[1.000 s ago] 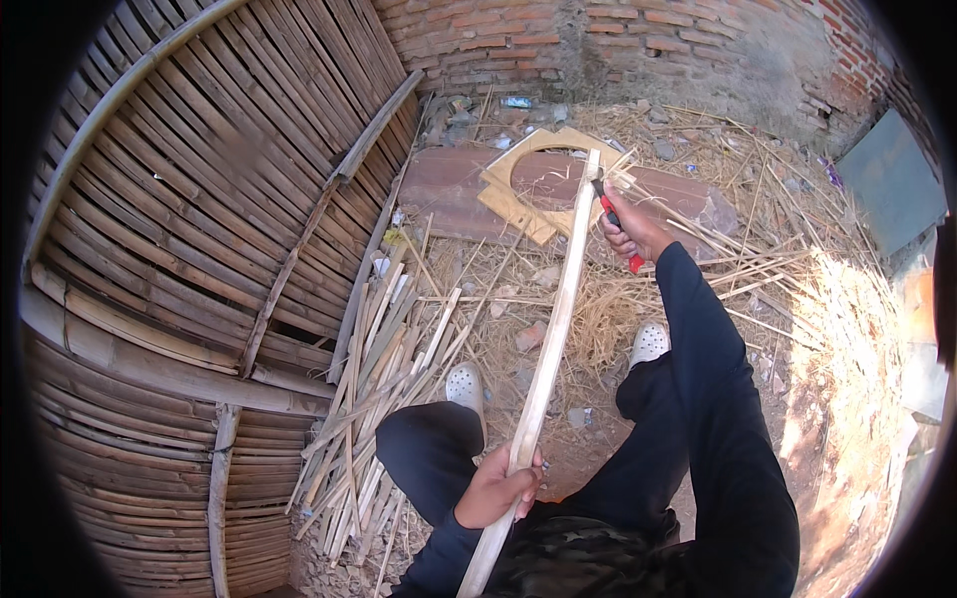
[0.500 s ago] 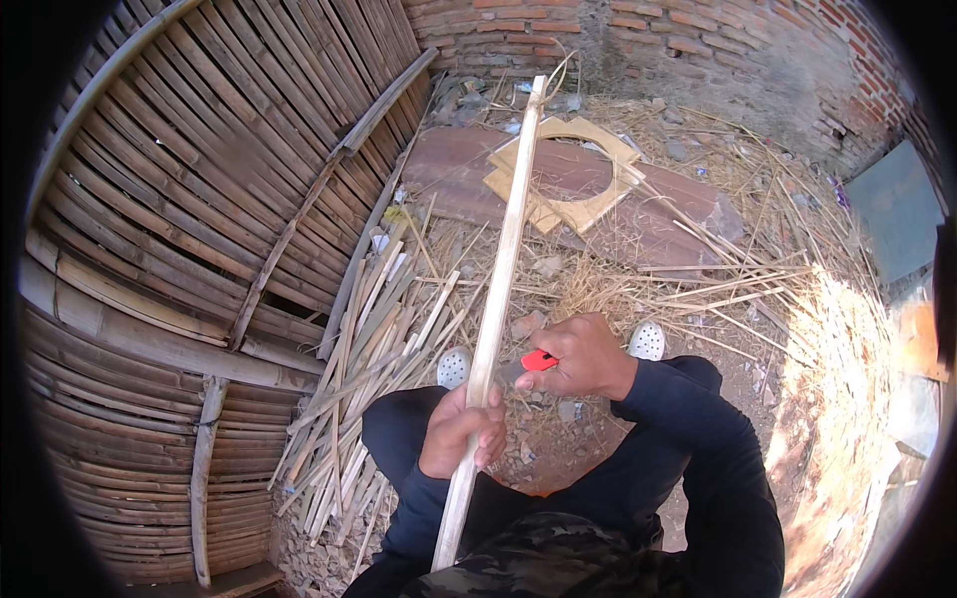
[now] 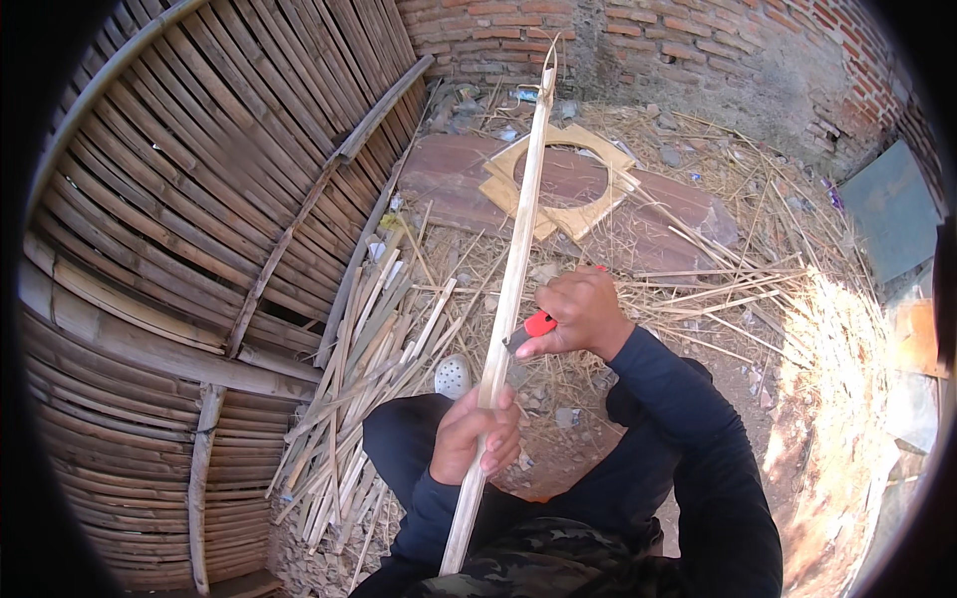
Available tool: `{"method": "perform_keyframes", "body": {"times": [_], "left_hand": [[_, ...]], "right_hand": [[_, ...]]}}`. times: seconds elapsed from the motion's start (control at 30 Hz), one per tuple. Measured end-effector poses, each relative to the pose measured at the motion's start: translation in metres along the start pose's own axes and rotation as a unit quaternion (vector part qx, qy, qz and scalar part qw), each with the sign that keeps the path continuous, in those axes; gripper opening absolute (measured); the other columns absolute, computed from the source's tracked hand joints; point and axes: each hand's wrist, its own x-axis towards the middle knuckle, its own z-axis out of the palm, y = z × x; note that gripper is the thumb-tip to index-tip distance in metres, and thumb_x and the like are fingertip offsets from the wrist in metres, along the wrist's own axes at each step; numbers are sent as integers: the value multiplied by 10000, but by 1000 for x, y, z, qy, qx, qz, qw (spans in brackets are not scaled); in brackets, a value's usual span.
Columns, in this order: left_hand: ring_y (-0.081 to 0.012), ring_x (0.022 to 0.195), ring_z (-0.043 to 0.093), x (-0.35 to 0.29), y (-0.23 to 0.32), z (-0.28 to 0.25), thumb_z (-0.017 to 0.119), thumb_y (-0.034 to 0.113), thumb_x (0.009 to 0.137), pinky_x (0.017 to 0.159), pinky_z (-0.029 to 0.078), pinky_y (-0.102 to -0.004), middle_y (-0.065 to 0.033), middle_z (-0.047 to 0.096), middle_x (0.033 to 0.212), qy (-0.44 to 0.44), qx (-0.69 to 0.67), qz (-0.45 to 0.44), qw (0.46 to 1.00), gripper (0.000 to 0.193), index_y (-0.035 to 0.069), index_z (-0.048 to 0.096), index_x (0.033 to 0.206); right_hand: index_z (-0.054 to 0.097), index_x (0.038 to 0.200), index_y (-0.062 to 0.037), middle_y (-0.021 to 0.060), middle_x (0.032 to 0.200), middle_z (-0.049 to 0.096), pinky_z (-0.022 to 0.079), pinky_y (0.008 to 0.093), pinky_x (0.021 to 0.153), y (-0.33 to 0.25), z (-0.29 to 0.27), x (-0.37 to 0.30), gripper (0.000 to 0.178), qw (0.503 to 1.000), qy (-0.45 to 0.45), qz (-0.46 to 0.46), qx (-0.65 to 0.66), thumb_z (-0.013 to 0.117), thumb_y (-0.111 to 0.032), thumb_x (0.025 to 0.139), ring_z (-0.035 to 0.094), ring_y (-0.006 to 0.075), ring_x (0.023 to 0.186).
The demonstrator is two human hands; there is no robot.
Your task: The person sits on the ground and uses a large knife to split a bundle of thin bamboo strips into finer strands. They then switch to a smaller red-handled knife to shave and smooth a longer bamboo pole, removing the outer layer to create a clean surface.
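Note:
A long pale bamboo strip (image 3: 522, 234) slants up and away from my lap, with a thin curled shaving (image 3: 551, 50) at its far tip. My left hand (image 3: 477, 436) is closed around the lower part of the strip. Just above it, on the strip's right side, my right hand (image 3: 581, 311) grips a knife (image 3: 538, 324) by its red and black handle. The short dark blade points left and meets the strip's edge. How deep the blade sits in the bamboo cannot be made out.
Many split bamboo strips (image 3: 344, 399) lie in a pile at left, beside a bamboo slat wall (image 3: 179, 229). Ahead, square wooden frames with a round hole (image 3: 498, 196) rest on a brown board (image 3: 439, 179). A brick wall (image 3: 678, 60) closes the far side.
My right hand and the knife have moved up along the strip, away from my left hand. The strip and my left hand have shifted slightly.

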Motion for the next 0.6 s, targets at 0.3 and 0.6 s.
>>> {"method": "perform_keyframes", "body": {"times": [0.3, 0.6], "left_hand": [[-100, 394, 408, -26, -43, -14, 445, -28, 834, 382, 340, -229, -20, 430, 615, -52, -28, -81, 995, 145, 48, 424, 955], [-118, 393, 420, -14, -5, -16, 448, -29, 786, 389, 364, -235, -41, 461, 596, 32, 137, 6, 990, 193, 4, 445, 975]], "right_hand": [[617, 596, -64, 163, 535, 568, 443, 463, 518, 101, -10, -12, 707, 921, -111, 366, -80, 401, -673, 882, 596, 346, 540], [573, 593, -94, 87, 485, 517, 418, 384, 435, -46, -8, -15, 597, 982, -132, 90, 103, 633, -674, 724, 554, 288, 447]]}}
